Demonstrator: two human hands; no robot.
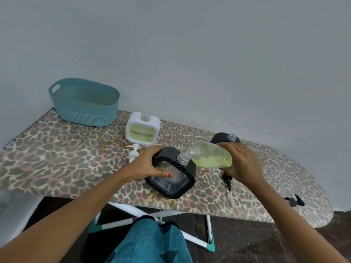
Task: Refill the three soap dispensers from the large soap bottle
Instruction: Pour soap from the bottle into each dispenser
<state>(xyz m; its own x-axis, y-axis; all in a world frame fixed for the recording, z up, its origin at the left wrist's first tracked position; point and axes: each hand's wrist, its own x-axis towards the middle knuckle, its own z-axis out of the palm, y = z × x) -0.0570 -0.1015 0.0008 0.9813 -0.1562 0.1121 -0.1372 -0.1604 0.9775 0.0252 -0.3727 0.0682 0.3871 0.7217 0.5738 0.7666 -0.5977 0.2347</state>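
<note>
My left hand grips a black square soap dispenser with a clear, empty-looking window and an open threaded neck, tilted toward me. My right hand holds the large clear soap bottle on its side, yellow-green soap pooled in its lower half, its open mouth just above the dispenser's neck. A white dispenser with yellow-green soap inside stands uncapped behind. A second black dispenser stands behind my right hand, mostly hidden.
Everything rests on a leopard-print ironing board against a grey wall. A teal basket sits at the far left. A white pump lies beside my left hand; two black pumps lie at the right.
</note>
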